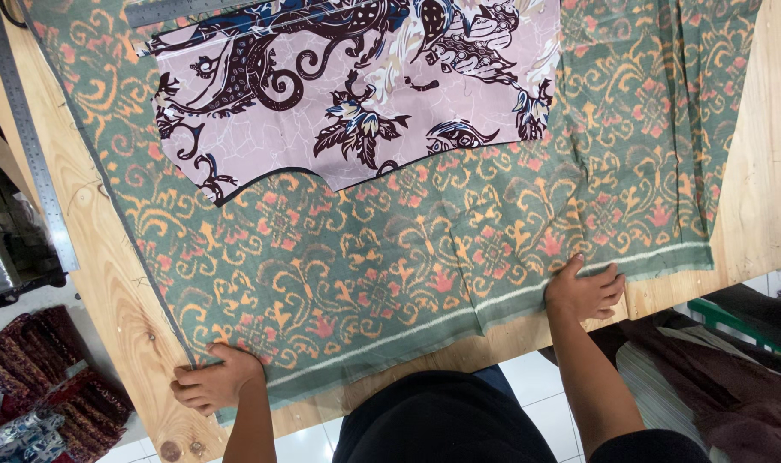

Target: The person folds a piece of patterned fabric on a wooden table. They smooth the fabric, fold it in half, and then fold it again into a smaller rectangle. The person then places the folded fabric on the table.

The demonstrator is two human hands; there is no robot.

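Nearest the camera, the left hand [212, 383] is curling its fingers over the near corner of a green batik cloth [390, 257], clamped on its hem where it meets the pale wooden counter [116, 283]. The right hand [583, 291] is lying flat, fingers spread apart, pressing down on the cloth's striped near edge; both forearms are reaching forward from the body. The woven cloth is lying spread across the counter, patterned in orange and pink scrolls, faintly creased. Farther off, a pink cut fabric piece [356, 94] with dark swirling motifs and a curved edge is resting on it. A long metal ruler [30, 137] is lying along the counter's left side.
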